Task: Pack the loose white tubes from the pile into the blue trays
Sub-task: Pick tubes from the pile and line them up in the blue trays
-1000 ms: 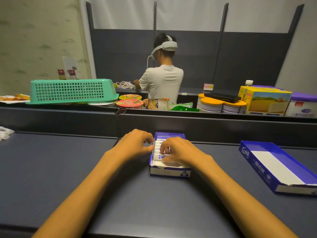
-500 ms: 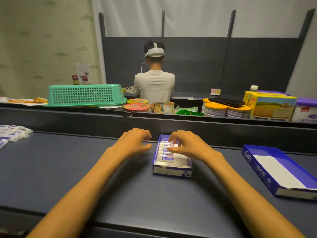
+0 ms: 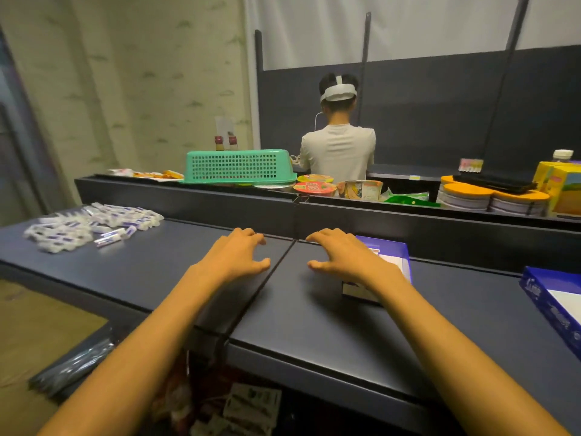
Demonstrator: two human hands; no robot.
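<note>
Both hands empty, fingers spread: left hand (image 3: pixel 234 258), right hand (image 3: pixel 344 258) beside tray (image 3: pixel 399 251). Next: reach left to tube pile (image 3: pixel 91 225).

White tubes (image 3: pixel 91 225) banded in purple are seen at the left end of the dark grey bench (image 3: pixel 314 309), and two blue trays (image 3: pixel 397 250) (image 3: pixel 547 291) with white insides towards its right edge. A green perforated basket (image 3: pixel 237 166), orange-lidded tubs (image 3: pixel 468 196) and a yellow box (image 3: pixel 562 187) are seen on the dark ledge behind.
</note>
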